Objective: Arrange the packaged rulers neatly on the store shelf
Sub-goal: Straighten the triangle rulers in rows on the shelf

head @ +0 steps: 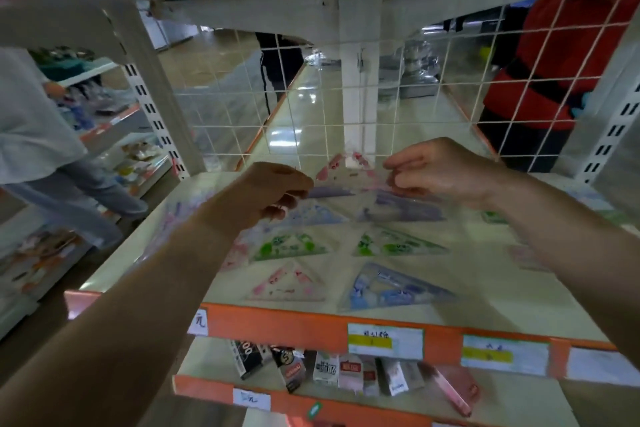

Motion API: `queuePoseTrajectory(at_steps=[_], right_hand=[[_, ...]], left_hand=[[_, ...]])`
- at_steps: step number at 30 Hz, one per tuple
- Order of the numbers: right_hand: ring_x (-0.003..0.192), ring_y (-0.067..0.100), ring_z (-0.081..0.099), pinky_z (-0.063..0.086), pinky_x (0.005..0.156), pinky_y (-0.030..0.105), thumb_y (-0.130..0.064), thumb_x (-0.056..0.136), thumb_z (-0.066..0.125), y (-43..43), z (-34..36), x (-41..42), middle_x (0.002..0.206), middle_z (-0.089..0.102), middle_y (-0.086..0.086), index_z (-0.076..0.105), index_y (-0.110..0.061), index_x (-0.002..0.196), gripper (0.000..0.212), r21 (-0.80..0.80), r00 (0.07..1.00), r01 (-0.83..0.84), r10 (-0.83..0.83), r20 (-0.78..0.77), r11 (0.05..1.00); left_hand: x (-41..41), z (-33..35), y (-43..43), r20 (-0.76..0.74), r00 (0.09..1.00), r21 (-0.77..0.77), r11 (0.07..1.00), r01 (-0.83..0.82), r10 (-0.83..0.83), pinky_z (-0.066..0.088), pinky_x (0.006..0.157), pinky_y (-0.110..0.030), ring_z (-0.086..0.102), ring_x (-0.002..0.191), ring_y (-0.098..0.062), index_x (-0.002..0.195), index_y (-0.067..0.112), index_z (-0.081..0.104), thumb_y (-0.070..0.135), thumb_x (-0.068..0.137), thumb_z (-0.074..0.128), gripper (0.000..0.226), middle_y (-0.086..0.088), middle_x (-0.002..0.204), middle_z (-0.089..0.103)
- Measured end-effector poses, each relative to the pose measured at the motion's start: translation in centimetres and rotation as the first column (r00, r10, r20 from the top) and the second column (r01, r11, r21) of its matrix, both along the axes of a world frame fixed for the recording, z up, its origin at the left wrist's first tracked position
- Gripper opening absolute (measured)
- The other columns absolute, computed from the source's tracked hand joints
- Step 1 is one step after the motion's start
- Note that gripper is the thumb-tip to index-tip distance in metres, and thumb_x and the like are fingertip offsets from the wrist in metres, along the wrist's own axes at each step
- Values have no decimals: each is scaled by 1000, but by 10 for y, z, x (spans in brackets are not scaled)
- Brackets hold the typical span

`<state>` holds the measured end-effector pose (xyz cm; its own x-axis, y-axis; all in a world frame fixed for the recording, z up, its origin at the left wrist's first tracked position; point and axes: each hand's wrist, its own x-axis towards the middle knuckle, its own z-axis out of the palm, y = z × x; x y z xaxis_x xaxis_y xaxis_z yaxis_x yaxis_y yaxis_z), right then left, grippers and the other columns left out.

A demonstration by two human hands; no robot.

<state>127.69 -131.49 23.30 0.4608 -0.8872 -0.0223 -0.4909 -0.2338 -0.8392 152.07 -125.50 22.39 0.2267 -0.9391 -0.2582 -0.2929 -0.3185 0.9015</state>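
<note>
Packaged ruler [346, 172], pink, held above shelf [502, 302], far centre. Left hand [273, 191] and right hand [446, 172] each pinch one end. Green ruler [291, 245] and blue ruler [394, 288] lie flat nearer.

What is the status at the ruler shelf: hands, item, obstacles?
Hands: left hand and right hand pinch pink triangular ruler in clear packet over cream shelf. Beneath, other packaged triangular rulers lie flat. Nothing blocking.
</note>
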Motion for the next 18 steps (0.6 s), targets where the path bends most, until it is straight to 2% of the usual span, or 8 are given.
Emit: queuePoseTrajectory(at_steps=[2,5,7,9,11,13,18], right_hand=[[79,-3,63,48,64,4,-1,85,64,3,-6,9,102,68,-1,63,-9,120,36,-17,999,-34,33,-21,999],[73,2,66,52,67,12,-1,87,61,6,-11,25,96,70,0,61,-7,122,36,8,996,-84,84,7,996],[78,5,65,51,74,19,-8,88,63,12,-11,36,102,69,2,57,-9,128,41,-32,992,-123,123,-30,992],[86,8,63,48,79,23,-22,85,69,22,-13,49,104,68,-1,56,-14,129,47,-121,978,-174,158,-133,977],[81,9,60,48,72,27,-33,82,71,36,-16,62,91,65,-6,62,-20,114,36,-248,947,-224,150,-284,942],[76,13,57,44,63,28,-39,83,67,47,-18,73,86,62,-4,60,-19,102,28,-371,900,-275,101,-424,887],[81,16,58,49,69,30,-43,79,71,60,-22,91,100,57,-2,50,-21,114,46,-409,834,-335,64,-549,849]], left_hand=[[10,-2,11,31,999,12,1000,13,-14,39,44,-20,53,59,-15,83,9,70,13,85,67,5,-5,73,66],[25,-4,24,17,1000,18,1000,-17,16,39,46,-22,53,57,-13,83,8,69,12,85,66,5,-5,71,65],[32,-4,31,1,999,32,999,-36,36,38,47,-23,53,55,-13,82,7,69,11,84,67,5,-5,70,64],[37,-4,38,8,999,62,997,-38,37,38,48,-24,53,54,-13,83,5,69,10,83,68,5,-5,69,65],[40,-5,44,38,999,100,995,-30,26,39,49,-24,53,55,-14,85,4,69,10,83,68,7,-5,68,66],[43,-7,50,67,998,136,990,-24,15,39,47,-24,53,54,-14,85,2,69,12,83,69,10,-5,67,66],[54,-13,59,38,999,184,983,-12,5,39,47,-25,51,47,-12,80,4,67,11,83,69,8,-5,61,64]])
